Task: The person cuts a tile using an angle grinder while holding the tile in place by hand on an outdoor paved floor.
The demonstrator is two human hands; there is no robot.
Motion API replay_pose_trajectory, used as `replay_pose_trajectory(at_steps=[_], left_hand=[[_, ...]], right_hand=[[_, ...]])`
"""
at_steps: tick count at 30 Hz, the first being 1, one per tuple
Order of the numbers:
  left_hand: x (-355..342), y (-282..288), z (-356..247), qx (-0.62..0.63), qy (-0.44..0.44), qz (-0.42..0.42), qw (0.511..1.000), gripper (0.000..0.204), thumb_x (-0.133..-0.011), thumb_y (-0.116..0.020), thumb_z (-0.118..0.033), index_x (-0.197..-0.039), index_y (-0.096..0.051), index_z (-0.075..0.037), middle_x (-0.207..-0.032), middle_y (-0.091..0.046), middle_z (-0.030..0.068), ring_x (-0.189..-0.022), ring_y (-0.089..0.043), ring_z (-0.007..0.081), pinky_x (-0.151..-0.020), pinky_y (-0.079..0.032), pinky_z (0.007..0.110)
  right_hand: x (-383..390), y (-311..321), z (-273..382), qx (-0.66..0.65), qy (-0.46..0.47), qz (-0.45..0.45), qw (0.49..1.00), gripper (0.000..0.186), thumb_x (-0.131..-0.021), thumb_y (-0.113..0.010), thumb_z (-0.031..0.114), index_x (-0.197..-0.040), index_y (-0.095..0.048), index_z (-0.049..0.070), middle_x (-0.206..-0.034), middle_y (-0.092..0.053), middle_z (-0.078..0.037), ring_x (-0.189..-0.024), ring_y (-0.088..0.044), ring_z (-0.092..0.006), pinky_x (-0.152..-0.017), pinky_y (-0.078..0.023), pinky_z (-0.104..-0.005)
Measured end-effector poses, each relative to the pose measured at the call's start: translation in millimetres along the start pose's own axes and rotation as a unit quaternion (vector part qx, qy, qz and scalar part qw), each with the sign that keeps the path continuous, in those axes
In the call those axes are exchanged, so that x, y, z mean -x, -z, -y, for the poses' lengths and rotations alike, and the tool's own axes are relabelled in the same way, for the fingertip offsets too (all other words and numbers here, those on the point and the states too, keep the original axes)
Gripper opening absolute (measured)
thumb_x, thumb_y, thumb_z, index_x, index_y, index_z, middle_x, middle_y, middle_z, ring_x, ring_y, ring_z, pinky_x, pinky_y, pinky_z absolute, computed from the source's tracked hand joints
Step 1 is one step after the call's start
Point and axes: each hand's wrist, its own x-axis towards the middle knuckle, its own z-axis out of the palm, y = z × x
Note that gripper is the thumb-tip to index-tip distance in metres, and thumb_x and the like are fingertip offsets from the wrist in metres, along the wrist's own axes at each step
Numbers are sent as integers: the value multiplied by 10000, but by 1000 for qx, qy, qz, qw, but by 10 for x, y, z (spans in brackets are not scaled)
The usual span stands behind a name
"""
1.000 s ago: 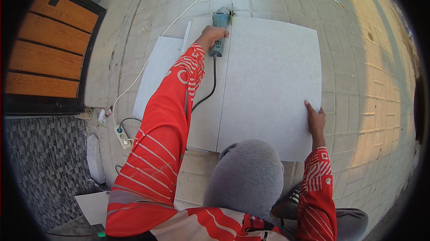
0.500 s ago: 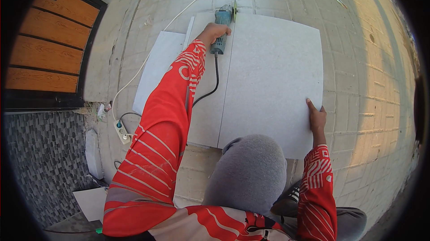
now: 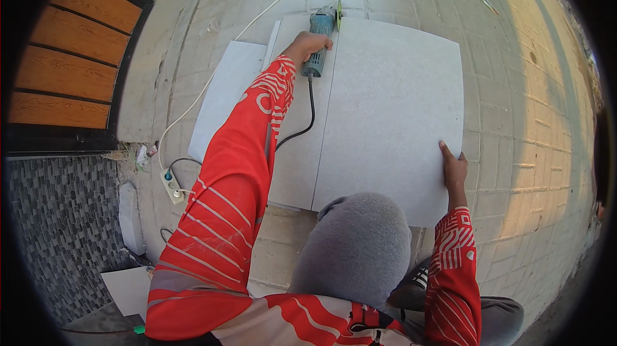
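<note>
A pale power strip (image 3: 172, 186) is lying on the paving (image 3: 508, 121) to the left, with a blue plug (image 3: 168, 175) sitting in it and a white cable (image 3: 215, 82) curving away toward the far side. A door panel (image 3: 77, 57) is standing beyond it, while a pale block (image 3: 130, 217) and a flat pale offcut (image 3: 128, 288) are resting nearer the body. A rounded grey fabric form (image 3: 360, 249) is covering part of the slab's near edge, and the red left sleeve (image 3: 234, 172) is hiding much of a second pale sheet (image 3: 222, 98). The door is showing orange wood grain in black framing, the mosaic surface (image 3: 58, 224) is showing small dark tiles, and the grey form is looking soft and fuzzy. The left hand (image 3: 313, 45) is wrapping its grip firmly around the body of an angle grinder (image 3: 321, 23), whose black cord (image 3: 312, 105) is trailing back under the sleeve. The right hand (image 3: 455, 167) is touching the slab's right edge, thumb lying on top; I cannot tell whether its grip is closing underneath. The grinder, blue-grey and slotted, is sitting at the slab's far edge, its thin yellowish disc (image 3: 339, 14) standing upright. The slab (image 3: 392, 102) is lying flat on the paving, broad, matt and pale grey, a thin dark line running down it from near the disc.
</note>
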Motion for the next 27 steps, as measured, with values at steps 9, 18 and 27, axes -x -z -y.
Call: replay_pose_trajectory(at_steps=[9,18,27], left_hand=[[60,-19,21,-21,-5,3,1000,424,-663,-786,-145,-1006,-660,71,-919,-655,137,-738,-671,275,-600,-560,457],[91,-28,52,-16,-8,1,1000,419,-665,-789,-142,-1000,-660,74,-909,-655,136,-723,-671,276,-594,-557,458],[163,-22,41,-40,3,-16,999,423,-676,-798,-162,-1004,-661,69,-919,-663,135,-724,-674,269,-605,-561,463]], right_hand=[[-77,-17,-94,-7,0,0,1000,888,-746,-854,562,-1288,-639,-107,-1221,-709,-243,-1136,-682,-347,-1000,-508,-411],[-96,-18,-124,-3,-4,-6,1000,864,-750,-850,559,-1287,-650,-88,-1217,-713,-237,-1126,-688,-344,-992,-511,-413],[11,15,20,20,-3,-15,1000,846,-749,-844,571,-1291,-663,-53,-1204,-722,-220,-1117,-692,-339,-983,-516,-416]])
